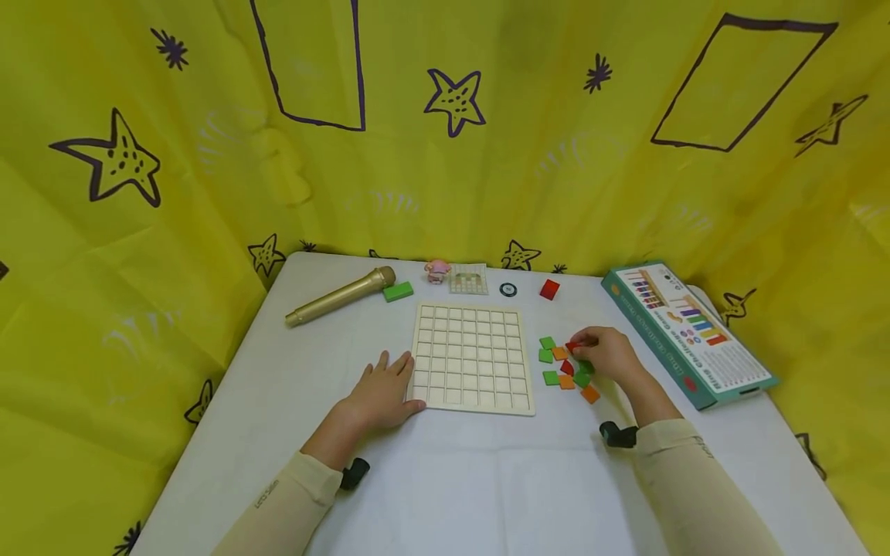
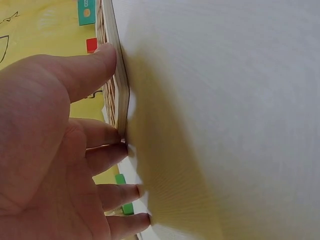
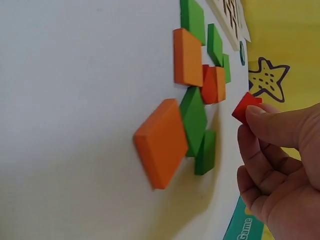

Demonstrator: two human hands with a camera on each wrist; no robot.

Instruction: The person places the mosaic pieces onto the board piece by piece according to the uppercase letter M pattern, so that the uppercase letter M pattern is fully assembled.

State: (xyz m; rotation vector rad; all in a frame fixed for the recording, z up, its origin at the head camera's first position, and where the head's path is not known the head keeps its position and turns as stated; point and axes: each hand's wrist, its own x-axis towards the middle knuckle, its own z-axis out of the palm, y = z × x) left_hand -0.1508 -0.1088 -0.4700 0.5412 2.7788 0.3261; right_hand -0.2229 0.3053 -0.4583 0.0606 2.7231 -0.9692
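Observation:
A pale wooden grid board (image 1: 474, 359) lies flat in the middle of the white table. My left hand (image 1: 381, 394) rests at its left edge with fingers spread; in the left wrist view the thumb (image 2: 106, 59) touches the board's edge. Over a scatter of small tiles right of the board, my right hand (image 1: 612, 357) pinches a red tile (image 3: 244, 108) between thumb and fingers, held off the table. Several green tiles (image 3: 194, 115), orange tiles (image 3: 162, 145) and another red piece (image 3: 209, 86) lie close below it.
Along the back are a gold microphone (image 1: 341, 297), a green block (image 1: 399, 292), a pink figurine (image 1: 436, 270), a patterned card (image 1: 469, 279), a round token (image 1: 508, 289) and a red block (image 1: 549, 289). A game box (image 1: 688, 332) lies at the right.

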